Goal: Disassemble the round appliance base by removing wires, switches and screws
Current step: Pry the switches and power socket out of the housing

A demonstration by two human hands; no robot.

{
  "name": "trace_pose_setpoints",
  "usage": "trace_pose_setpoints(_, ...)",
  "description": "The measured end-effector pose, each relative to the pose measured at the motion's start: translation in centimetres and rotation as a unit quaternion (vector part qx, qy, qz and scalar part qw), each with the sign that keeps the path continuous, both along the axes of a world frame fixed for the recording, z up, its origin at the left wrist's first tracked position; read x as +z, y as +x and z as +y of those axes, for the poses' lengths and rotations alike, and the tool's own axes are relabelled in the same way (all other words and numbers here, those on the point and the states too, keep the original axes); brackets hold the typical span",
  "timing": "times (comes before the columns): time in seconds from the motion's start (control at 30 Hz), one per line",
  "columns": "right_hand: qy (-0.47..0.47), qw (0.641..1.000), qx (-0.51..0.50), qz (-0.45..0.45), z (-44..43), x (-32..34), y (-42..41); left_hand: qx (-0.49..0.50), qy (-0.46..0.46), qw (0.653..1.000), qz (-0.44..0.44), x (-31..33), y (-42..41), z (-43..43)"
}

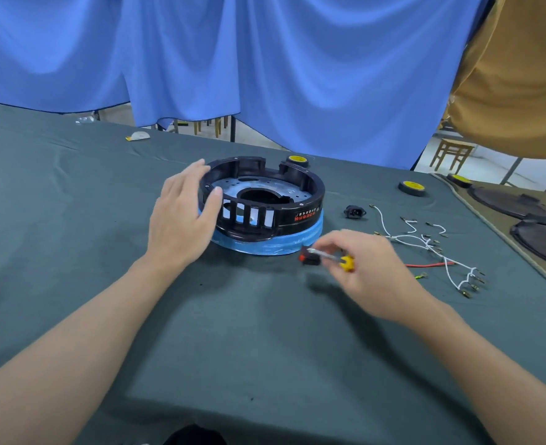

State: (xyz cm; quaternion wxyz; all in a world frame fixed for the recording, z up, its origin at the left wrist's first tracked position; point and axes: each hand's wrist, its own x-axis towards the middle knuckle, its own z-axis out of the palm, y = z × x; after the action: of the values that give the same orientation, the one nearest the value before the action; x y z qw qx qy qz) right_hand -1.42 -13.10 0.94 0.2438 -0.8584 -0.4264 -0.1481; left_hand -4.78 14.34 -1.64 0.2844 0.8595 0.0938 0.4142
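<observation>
The round appliance base (300, 216), a black plastic ring on a blue-wrapped bottom with a metal plate inside, sits mid-table. My left hand (181, 216) is by its left rim with fingers straight, the thumb at the rim. My right hand (364, 268) holds a small screwdriver (339, 259) with a yellow handle, its tip pointing left over a black and red switch (308, 259) lying on the cloth by the base's front right. A white wire harness (425, 240) with metal terminals and a red wire (429, 264) lie to the right. A black socket part (354, 211) lies beside the base.
Grey-green cloth covers the table (233, 332). Two yellow-and-black wheels (411, 187) (297, 161) lie behind and to the right of the base. Dark round covers (515, 205) lie on a mat at the right edge. Blue drapes hang behind.
</observation>
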Motion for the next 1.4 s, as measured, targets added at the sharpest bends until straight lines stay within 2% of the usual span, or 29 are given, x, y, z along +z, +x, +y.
trace_pose_setpoints(0.13, 0.006, 0.999, -0.046, 0.012, -3.5, -0.3, 1.0, -0.011, 0.143, 0.989, 0.021, 0.2, -0.2, -1.4)
trace_pose_setpoints(0.27, 0.049, 0.996, -0.063, 0.028, -5.3, -0.7, 1.1, -0.013, 0.209, 0.977, 0.031, 0.1, -0.2, -1.9)
trace_pose_setpoints(0.47, 0.035, 0.995, -0.078, 0.046, -5.8, -1.4, 1.6, -0.009, 0.212, 0.976, 0.044, 0.2, -0.4, -2.0)
trace_pose_setpoints(0.87, -0.001, 0.992, -0.127, -0.007, -5.4, -1.9, 0.9, -0.021, 0.248, 0.968, 0.04, 0.1, -0.7, -2.5)
trace_pose_setpoints(1.13, -0.027, 0.991, -0.133, 0.004, -4.8, -2.0, 1.4, -0.041, 0.263, 0.962, 0.055, 0.2, -0.9, -2.7)
trace_pose_setpoints(1.27, 0.01, 0.99, -0.135, -0.026, -4.6, -2.3, 1.1, -0.051, 0.299, 0.95, 0.078, 0.2, -0.9, -2.6)
trace_pose_setpoints(1.4, 0.115, 0.984, -0.109, -0.086, -3.8, -2.5, 0.2, -0.062, 0.288, 0.953, 0.068, -0.2, -0.7, -2.4)
